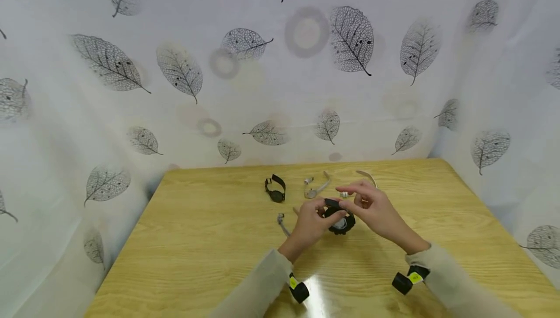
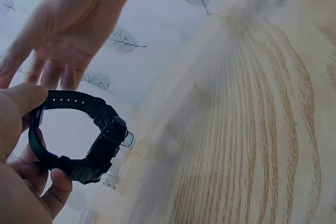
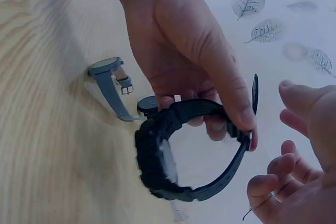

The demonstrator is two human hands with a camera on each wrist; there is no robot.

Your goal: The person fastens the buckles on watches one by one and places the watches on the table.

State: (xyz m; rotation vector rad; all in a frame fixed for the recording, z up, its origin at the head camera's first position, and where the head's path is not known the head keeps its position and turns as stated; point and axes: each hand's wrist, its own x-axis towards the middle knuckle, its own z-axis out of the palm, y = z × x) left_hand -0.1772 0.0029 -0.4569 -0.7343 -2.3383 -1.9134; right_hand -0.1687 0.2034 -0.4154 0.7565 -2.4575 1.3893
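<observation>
A chunky black wristwatch (image 1: 341,224) is held up over the table, its strap brought round into a loop. My left hand (image 1: 311,224) grips the strap; in the right wrist view the left thumb (image 3: 239,103) presses where the strap ends meet, and a free strap tip (image 3: 255,94) sticks out past it. In the head view my right hand (image 1: 373,208) is close to the top of the strap. Both wrist views show that right hand (image 3: 310,156) apart from the watch, its fingers loosely bent and holding nothing.
On the wooden table (image 1: 197,255) behind the hands lie a black watch (image 1: 276,195) and a pale-strapped watch (image 1: 311,193). A grey-strapped watch (image 3: 107,72) lies left of the held one, and another pale strap (image 1: 367,177) shows behind the right hand. A leaf-patterned curtain (image 1: 280,89) surrounds the table.
</observation>
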